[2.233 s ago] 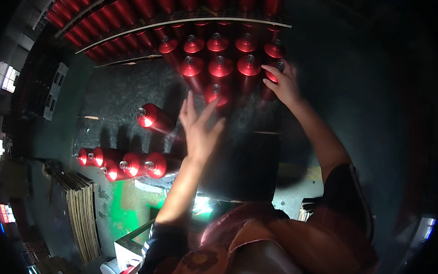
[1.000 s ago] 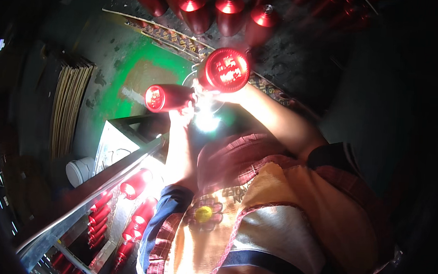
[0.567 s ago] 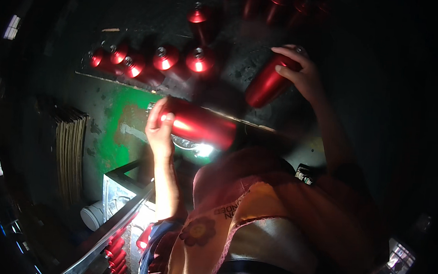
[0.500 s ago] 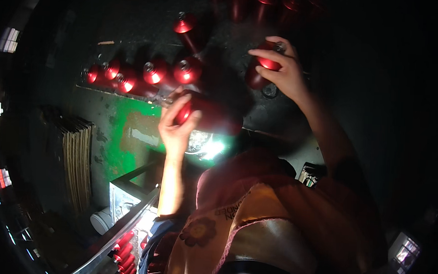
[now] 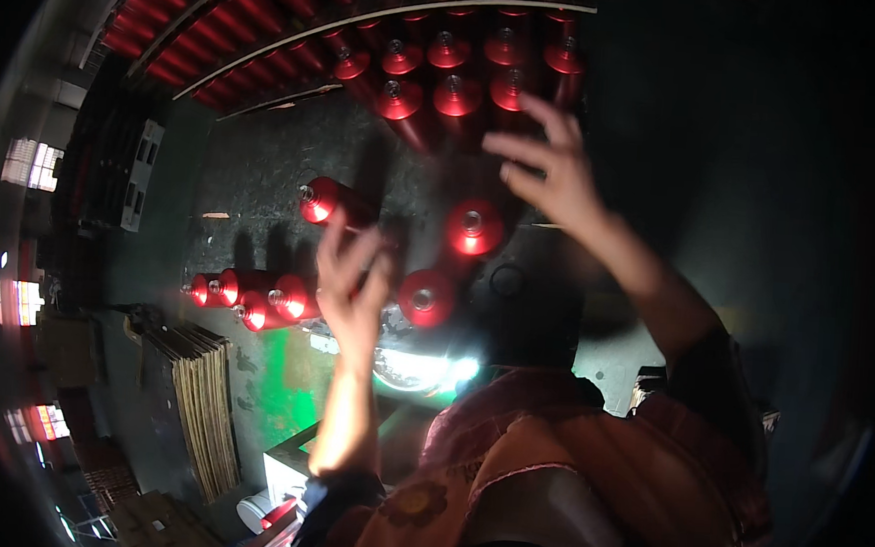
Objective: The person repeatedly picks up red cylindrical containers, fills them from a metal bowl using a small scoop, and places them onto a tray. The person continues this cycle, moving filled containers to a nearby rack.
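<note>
My left hand (image 5: 352,283) is open, its fingers spread and slightly blurred. Something red shows behind them, mostly hidden. Just to its right stands a red metal cylinder with a narrow silver neck (image 5: 426,298); a second red cylinder (image 5: 473,226) is a little farther back. My right hand (image 5: 554,175), also open and blurred, reaches over the dark surface with nothing in it. Its fingertips are nearest the front of a group of red cylinders (image 5: 456,95). Beyond my left fingers is another red cylinder (image 5: 322,200).
Several red cylinders (image 5: 291,297) cluster along the dark table's (image 5: 264,163) near left edge. Behind, pale strips (image 5: 302,35) separate packed rows of them. A bright lamp (image 5: 412,367) glows near my body. Stacked flat sheets (image 5: 204,410) stand at the lower left.
Both hands have let go of the red cylinders they held, and two now stand between them. My fingers have spread. The view has shifted, showing more rows at the back.
</note>
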{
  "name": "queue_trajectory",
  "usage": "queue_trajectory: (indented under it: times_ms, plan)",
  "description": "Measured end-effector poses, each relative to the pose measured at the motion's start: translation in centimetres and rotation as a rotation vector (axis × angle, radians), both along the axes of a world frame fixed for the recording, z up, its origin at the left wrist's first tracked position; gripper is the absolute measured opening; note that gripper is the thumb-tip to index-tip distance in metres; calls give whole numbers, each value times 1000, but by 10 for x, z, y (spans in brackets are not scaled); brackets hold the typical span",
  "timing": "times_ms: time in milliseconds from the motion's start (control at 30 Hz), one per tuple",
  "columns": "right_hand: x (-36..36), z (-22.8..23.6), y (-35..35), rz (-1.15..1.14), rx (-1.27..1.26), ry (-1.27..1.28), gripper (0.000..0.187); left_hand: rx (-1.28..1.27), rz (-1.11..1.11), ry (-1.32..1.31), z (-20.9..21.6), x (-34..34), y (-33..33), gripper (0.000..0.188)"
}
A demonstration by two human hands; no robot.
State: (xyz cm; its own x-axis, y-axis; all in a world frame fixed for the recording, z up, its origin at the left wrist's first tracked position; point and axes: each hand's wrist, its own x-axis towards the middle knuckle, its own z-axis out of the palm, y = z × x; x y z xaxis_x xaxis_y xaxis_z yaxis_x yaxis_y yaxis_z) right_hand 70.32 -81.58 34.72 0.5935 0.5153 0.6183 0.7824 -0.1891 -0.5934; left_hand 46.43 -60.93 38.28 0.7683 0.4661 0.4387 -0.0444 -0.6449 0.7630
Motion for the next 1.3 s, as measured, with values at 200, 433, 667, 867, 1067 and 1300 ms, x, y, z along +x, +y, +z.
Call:
queue_trajectory:
  times_ms: [200,433,667,867,1067,1300]
  plan:
    - [104,-33,57,-173,-391,187,46,105,12,282,-35,206,87,49]
    - [111,-73,56,-217,-153,73,36,411,42,169,-86,258,105,45]
    - [89,-17,-41,-247,261,124,36,205,28,-3,8,164,94,48]
    - [-43,64,-106,215,780,845,36,-738,-34,-466,69,-68,75,54]
    - [-223,48,5,721,767,1699,41,-1416,89,-749,-55,-263,39,53]
    - [-365,-5,136,843,249,1713,47,-2090,-27,-769,-224,-385,47,55]
